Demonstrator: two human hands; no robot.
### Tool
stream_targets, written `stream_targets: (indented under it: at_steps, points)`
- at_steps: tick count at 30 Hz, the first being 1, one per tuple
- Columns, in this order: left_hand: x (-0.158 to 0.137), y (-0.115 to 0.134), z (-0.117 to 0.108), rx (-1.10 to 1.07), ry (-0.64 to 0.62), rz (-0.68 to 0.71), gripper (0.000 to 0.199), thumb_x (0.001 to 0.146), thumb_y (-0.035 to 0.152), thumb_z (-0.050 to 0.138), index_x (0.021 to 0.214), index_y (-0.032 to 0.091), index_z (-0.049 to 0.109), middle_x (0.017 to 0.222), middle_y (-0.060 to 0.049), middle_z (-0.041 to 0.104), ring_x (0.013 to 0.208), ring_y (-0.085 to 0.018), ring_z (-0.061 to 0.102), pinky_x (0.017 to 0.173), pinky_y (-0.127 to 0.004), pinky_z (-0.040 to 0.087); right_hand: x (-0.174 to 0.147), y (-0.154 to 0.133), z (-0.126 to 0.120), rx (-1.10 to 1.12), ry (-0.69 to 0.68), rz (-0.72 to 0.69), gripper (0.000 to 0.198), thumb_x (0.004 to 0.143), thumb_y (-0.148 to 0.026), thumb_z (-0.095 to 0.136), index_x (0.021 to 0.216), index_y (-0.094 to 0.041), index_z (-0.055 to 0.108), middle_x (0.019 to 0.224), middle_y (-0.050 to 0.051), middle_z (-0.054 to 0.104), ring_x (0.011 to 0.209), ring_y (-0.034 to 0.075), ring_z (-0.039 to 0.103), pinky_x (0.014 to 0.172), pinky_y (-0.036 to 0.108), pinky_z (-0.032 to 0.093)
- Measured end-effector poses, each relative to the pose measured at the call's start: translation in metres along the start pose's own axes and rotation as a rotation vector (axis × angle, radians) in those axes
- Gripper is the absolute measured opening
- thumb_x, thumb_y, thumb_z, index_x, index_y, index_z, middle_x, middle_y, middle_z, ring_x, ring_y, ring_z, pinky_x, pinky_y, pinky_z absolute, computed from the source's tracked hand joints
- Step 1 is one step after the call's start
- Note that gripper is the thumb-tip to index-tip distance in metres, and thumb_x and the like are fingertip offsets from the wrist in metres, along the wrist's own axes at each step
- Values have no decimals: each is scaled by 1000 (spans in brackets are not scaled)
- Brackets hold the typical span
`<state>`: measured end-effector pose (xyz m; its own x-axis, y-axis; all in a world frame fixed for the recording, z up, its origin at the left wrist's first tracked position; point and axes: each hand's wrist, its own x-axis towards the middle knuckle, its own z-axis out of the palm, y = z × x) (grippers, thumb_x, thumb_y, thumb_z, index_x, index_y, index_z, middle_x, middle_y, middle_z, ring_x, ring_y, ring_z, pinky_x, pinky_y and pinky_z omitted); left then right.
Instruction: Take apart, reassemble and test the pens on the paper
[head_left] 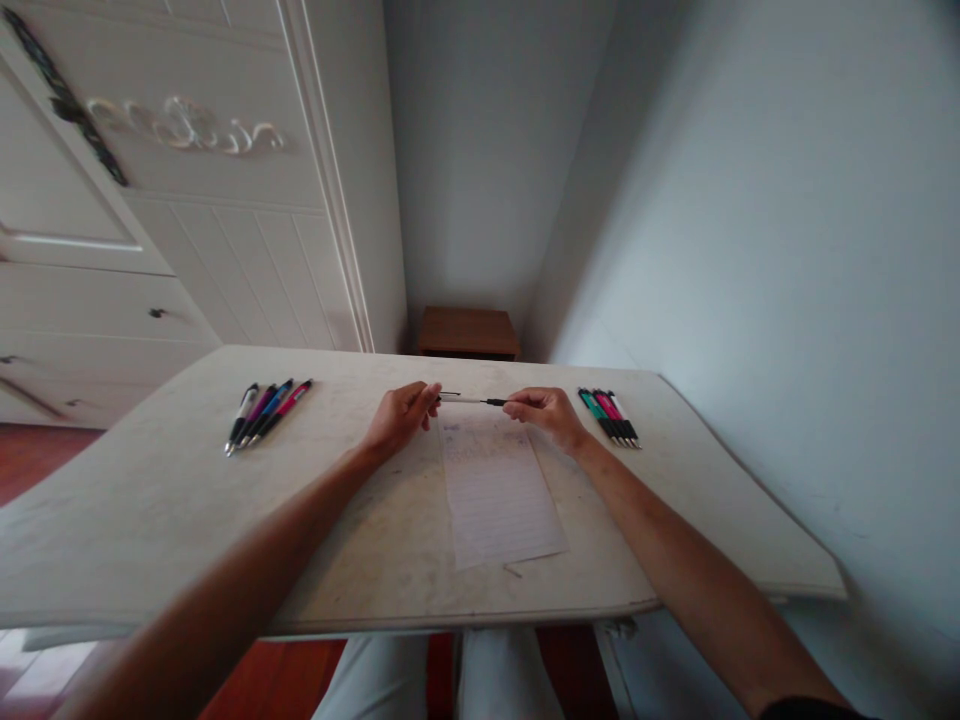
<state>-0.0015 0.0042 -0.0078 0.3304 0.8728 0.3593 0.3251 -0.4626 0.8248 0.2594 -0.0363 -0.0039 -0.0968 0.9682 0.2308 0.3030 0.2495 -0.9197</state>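
Observation:
My left hand [405, 412] pinches the clip end of a ballpoint pen [465, 400], held level above the far part of the table. My right hand [547, 412] is closed on the pen's black grip section [495, 402]. Between the hands the pen looks white and thin; whether its two parts are joined or separated, I cannot tell. Just below the pen lies a lined sheet of paper [506, 500] with faint writing near its top. Right of my right hand several pens [609, 417], green, pink and white with black grips, lie side by side.
Several more pens [268, 413], white, purple, blue and red, lie on the left of the white table [337, 560]. A white cabinet [247, 250] stands at the left, a wall [787, 300] at the right. Behind the table is a brown wooden box-like piece [469, 330].

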Motion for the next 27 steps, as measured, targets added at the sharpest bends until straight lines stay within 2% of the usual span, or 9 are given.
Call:
stream_targets:
  at_steps: [7, 13, 18, 27]
  points:
    - [6, -11, -1, -79, 53, 33, 33, 86, 46, 54, 84, 15, 62, 76, -4, 68, 49, -10, 58, 47, -20, 42, 3, 1, -15, -61, -31, 16, 33, 68, -45, 75, 81, -15, 74, 77, 5, 71, 71, 17, 62, 67, 28, 48]
    - [8, -13, -3, -72, 53, 40, 27, 83, 37, 56, 95, 14, 66, 75, -4, 69, 49, -10, 59, 47, -21, 43, 4, 4, -28, -191, -49, -11, 30, 69, -44, 74, 80, -17, 75, 81, 6, 73, 76, 20, 66, 70, 30, 50]
    - [10, -17, -5, -65, 49, 51, 28, 83, 33, 56, 99, 13, 67, 73, -4, 69, 50, -11, 59, 48, -22, 45, 5, 8, -38, -262, -130, 8, 30, 70, -44, 74, 83, -17, 76, 84, 6, 75, 79, 22, 68, 74, 32, 52]
    - [8, -15, -12, 100, -18, 188, 28, 82, 18, 47, 98, 15, 69, 78, -4, 70, 60, -12, 61, 63, -24, 51, 5, 13, -47, -357, -181, 18, 28, 71, -42, 72, 83, -17, 76, 80, 5, 74, 75, 20, 66, 69, 30, 50]
